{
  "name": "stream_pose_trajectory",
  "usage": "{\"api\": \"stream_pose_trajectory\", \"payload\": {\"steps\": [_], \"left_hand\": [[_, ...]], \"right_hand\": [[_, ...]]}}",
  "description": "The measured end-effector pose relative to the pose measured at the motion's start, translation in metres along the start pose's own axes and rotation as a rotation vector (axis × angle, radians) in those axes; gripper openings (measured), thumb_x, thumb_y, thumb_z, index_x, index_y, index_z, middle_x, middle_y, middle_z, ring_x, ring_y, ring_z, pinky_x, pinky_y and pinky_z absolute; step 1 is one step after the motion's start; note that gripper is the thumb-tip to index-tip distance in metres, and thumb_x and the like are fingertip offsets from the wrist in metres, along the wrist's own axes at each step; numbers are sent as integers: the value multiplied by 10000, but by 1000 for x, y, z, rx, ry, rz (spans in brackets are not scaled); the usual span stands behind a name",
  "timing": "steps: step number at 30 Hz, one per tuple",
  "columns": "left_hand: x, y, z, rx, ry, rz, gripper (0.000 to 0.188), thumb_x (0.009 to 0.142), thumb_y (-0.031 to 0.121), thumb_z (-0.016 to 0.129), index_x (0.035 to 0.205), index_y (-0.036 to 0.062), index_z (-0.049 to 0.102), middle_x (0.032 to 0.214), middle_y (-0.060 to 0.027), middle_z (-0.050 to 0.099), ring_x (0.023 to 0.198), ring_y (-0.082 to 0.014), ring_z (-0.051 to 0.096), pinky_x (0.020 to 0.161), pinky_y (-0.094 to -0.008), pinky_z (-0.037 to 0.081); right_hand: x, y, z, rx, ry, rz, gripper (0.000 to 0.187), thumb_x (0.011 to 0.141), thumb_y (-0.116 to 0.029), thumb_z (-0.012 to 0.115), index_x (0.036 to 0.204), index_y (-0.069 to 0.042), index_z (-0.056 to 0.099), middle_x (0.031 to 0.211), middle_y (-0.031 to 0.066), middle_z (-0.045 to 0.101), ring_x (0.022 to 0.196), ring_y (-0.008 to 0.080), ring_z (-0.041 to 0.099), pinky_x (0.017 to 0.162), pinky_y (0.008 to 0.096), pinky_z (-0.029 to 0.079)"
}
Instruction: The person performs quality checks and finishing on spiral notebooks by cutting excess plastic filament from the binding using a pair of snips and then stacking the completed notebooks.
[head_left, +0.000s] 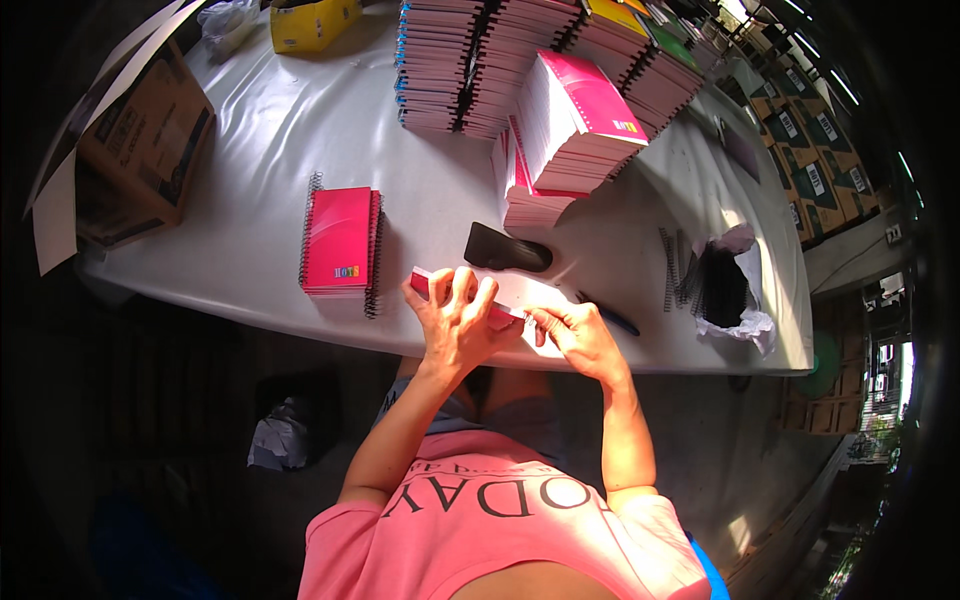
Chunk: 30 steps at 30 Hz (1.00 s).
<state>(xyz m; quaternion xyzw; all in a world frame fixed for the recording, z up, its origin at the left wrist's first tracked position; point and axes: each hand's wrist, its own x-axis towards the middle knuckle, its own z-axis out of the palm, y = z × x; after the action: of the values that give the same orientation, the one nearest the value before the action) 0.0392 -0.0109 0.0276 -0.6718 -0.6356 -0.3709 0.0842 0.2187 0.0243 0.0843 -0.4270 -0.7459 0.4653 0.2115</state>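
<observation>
My left hand (455, 318) is closed around a small pink-covered notebook (505, 317), held tilted on edge above the table's near edge. At the notebook's right end my right hand (582, 338) pinches with thumb and forefinger. What exactly lies between those fingertips is too small to make out. Just beyond the hands rests a dark, rounded block-like object (507, 250). A dark slim tool (612, 316) lies by my right hand, partly covered by it. To the left sits a stack of pink spiral-bound notebooks (338, 240).
Unbound pink-covered page blocks (580, 120) are piled behind the hands, before tall stacks of spiral notebooks (437, 70). Loose wire coils (671, 268) and a crumpled bag of black coils (728, 285) lie right. A cardboard box (145, 150) stands left; a yellow container (312, 25) is farther back.
</observation>
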Motion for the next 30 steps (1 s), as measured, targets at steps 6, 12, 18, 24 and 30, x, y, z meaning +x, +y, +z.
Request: {"api": "stream_pose_trajectory", "payload": {"steps": [6,12,18,24,30], "left_hand": [[0,-7,-13,-27,26,-12,639,541,589,771,985,162,598,976,-34,508,1074,-264,437,969,-595,215],[-2,-24,-9,-125,-42,69,531,580,519,788,902,130,621,945,-37,522,1019,-260,464,932,-502,300],[1,-27,-11,-212,-6,85,567,538,516,808,869,103,606,1001,-61,501,1033,-274,445,875,-464,318],[1,-22,-10,-256,43,88,614,492,530,823,844,87,586,1089,-108,436,1087,-318,402,922,-470,294],[4,-22,-9,-275,70,80,606,479,503,833,817,72,575,1098,-112,429,1101,-328,379,932,-507,296]], "right_hand": [[-2,-23,-4,-76,38,-85,465,876,-191,641,1304,-114,477,815,51,589,591,127,538,586,268,490],[-1,-2,-7,23,-184,31,251,922,-72,546,1159,-6,596,778,62,620,721,108,590,663,261,490],[60,3,-17,-436,9,-211,365,901,-163,567,1245,-52,523,1138,185,597,1034,301,589,904,378,461],[79,20,1,-227,147,-112,539,768,-45,701,1260,-26,480,1142,190,599,1076,318,571,937,380,445],[25,22,-11,995,13,-192,282,832,-73,597,1100,4,554,1067,64,551,1016,165,522,936,302,386]]}}
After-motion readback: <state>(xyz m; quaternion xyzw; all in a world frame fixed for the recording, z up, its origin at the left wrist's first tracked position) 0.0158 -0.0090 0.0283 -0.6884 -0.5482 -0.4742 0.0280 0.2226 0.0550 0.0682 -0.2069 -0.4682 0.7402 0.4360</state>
